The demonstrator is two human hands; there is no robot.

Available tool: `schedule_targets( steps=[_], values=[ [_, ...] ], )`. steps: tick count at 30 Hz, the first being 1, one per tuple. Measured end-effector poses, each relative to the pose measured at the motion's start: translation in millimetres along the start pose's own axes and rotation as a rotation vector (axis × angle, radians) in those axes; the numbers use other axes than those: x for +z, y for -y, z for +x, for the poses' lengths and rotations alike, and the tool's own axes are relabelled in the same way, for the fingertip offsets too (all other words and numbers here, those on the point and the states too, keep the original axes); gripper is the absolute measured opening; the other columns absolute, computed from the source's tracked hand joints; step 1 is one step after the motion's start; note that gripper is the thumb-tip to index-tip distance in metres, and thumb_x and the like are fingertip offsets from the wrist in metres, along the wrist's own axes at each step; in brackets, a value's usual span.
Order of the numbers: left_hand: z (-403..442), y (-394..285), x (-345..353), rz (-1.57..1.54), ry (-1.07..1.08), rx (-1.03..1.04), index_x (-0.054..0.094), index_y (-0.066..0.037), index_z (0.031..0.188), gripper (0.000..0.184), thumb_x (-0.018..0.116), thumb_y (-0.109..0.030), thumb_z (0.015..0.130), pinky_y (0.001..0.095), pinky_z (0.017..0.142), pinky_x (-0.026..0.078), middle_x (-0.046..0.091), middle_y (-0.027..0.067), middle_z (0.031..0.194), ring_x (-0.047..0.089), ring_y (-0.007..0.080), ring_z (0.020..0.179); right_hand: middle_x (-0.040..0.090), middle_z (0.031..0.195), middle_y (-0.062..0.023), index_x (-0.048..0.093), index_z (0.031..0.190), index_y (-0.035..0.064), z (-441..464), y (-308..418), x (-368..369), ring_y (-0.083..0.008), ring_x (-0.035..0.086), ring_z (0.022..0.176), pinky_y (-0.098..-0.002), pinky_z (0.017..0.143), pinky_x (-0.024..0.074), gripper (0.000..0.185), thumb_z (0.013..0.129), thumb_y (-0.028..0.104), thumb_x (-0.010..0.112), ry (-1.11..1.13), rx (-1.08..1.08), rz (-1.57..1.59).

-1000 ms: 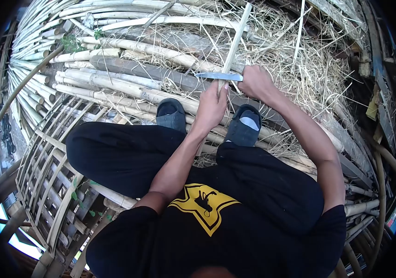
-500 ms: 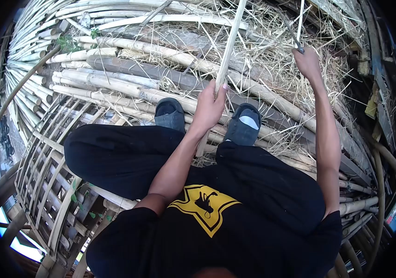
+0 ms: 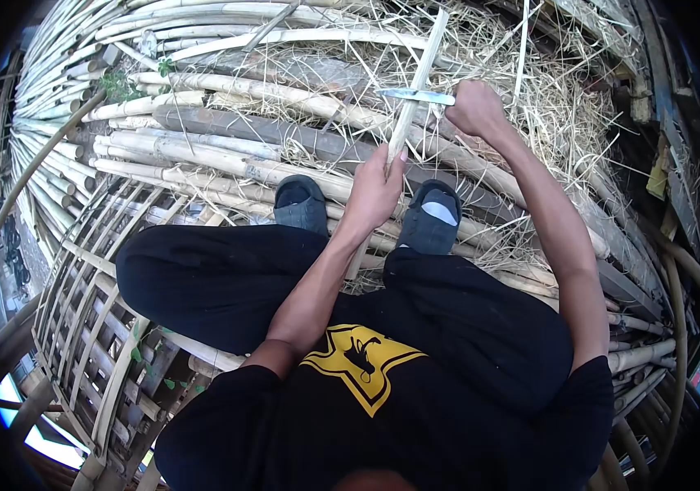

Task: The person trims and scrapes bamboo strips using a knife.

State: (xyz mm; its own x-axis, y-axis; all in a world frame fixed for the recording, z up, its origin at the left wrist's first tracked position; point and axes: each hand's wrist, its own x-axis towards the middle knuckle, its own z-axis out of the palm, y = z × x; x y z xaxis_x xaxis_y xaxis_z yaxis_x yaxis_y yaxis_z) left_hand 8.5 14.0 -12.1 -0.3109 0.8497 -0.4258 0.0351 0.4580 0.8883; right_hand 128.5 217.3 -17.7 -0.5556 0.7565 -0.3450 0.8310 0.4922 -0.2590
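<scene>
A pale split bamboo strip (image 3: 425, 67) slants up from between my feet, and my left hand (image 3: 376, 188) is closed around it about midway. My right hand (image 3: 476, 108) is closed on the handle of a knife (image 3: 415, 96), most of the handle being hidden in the fist. The knife's blade lies crosswise against the strip, some way above my left hand, its tip pointing left. The strip's lower end runs down behind my left forearm toward my lap.
Beneath my slippers (image 3: 432, 217) lie long bamboo poles (image 3: 301, 102) and dark planks. Loose shavings (image 3: 522, 131) cover the upper right. At the left stands a woven bamboo lattice (image 3: 96, 303), with a stack of pole ends (image 3: 59, 164) above it.
My right hand has moved left and slightly down, bringing the knife blade across the bamboo strip. The strip's upper end has dropped into view. My left hand has barely moved.
</scene>
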Motion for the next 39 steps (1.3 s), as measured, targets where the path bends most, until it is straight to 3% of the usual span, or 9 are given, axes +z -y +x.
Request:
schedule_targets(
  steps=[3,5,7,11,12,15,18,32,39],
  values=[
    [-3,-8,-2,0.084,-0.021,0.032,0.053,0.000,0.092,0.026,0.052,-0.024,0.099,0.0290,0.048,0.037,0.047,0.0011,0.060,0.042,0.0079,0.053,0.065,0.078,-0.0296,0.066,0.079,-0.0086,11,-7,-9,-0.0414,0.068,0.077,-0.0473,0.071,0.0544,0.030,0.072,0.018,0.056,-0.006,0.025,-0.140],
    [-13,-9,-4,0.149,-0.068,0.109,0.053,0.000,0.092,0.026,0.051,-0.025,0.099,0.0273,0.047,0.035,0.046,-0.0011,0.060,0.041,0.0066,0.053,0.066,0.094,-0.0290,0.067,0.095,-0.0081,50,-85,-26,-0.0373,0.067,0.092,-0.0421,0.078,0.0513,0.042,0.079,0.027,0.050,-0.107,0.509,0.312],
    [-13,4,-9,0.144,-0.039,0.091,0.052,0.002,0.092,0.027,0.051,-0.024,0.098,0.0318,0.047,0.036,0.048,0.0053,0.059,0.043,0.0125,0.050,0.066,0.105,-0.0254,0.068,0.103,-0.0047,36,-142,-82,-0.0372,0.065,0.100,-0.0451,0.084,0.0489,0.045,0.081,0.030,0.050,-0.239,0.623,0.073],
    [1,-10,-13,-0.102,0.031,-0.019,0.052,0.000,0.091,0.028,0.052,-0.027,0.098,0.0293,0.044,0.034,0.048,0.0024,0.057,0.043,0.0093,0.048,0.058,0.060,-0.0093,0.060,0.072,-0.0002,15,-169,-83,-0.0222,0.058,0.052,-0.0360,0.053,0.0451,0.043,0.086,0.040,0.057,-0.426,0.526,0.314],
    [-1,-11,-10,-0.221,0.069,-0.080,0.052,-0.002,0.091,0.028,0.052,-0.028,0.099,0.0267,0.043,0.033,0.046,-0.0009,0.057,0.041,0.0063,0.048,0.038,0.048,0.0023,0.050,0.065,0.0071,8,-152,-65,-0.0105,0.037,0.038,-0.0289,0.039,0.0296,0.041,0.089,0.038,0.060,-0.418,0.480,0.695],
    [-3,-9,-7,-0.381,0.159,-0.139,0.046,-0.009,0.092,0.024,0.049,-0.031,0.100,0.0191,0.035,0.025,0.036,-0.0067,0.057,0.031,0.0010,0.040,0.028,0.046,0.0114,0.054,0.074,0.0082,-17,-77,-36,-0.0026,0.024,0.037,-0.0242,0.036,0.0174,0.046,0.093,0.050,0.056,-0.049,0.288,1.051],
    [1,-9,-4,-0.402,0.175,-0.134,0.049,-0.008,0.090,0.028,0.050,-0.033,0.100,0.0193,0.035,0.027,0.041,-0.0054,0.057,0.035,0.0022,0.039,0.027,0.048,0.0113,0.063,0.099,0.0059,-26,-16,-26,-0.0028,0.025,0.037,-0.0234,0.036,0.0169,0.041,0.097,0.045,0.051,0.135,0.144,1.130],
    [11,-8,-8,-0.471,0.236,-0.054,0.053,0.000,0.101,0.027,0.050,-0.026,0.100,0.0225,0.042,0.045,0.059,0.0051,0.065,0.060,0.0113,0.048,0.035,0.049,0.0088,0.058,0.078,0.0071,-32,29,-8,-0.0026,0.031,0.040,-0.0235,0.040,0.0238,0.034,0.096,0.036,0.058,0.124,-0.072,0.972],
    [15,-5,-12,-0.301,0.061,-0.014,0.053,-0.002,0.096,0.022,0.052,-0.024,0.099,0.0202,0.035,0.033,0.051,-0.0013,0.059,0.046,0.0049,0.039,0.054,0.054,-0.0163,0.063,0.069,-0.0020,-48,35,-24,-0.0297,0.053,0.050,-0.0421,0.056,0.0434,0.039,0.087,0.032,0.060,0.110,-0.158,0.394]
  ],
)
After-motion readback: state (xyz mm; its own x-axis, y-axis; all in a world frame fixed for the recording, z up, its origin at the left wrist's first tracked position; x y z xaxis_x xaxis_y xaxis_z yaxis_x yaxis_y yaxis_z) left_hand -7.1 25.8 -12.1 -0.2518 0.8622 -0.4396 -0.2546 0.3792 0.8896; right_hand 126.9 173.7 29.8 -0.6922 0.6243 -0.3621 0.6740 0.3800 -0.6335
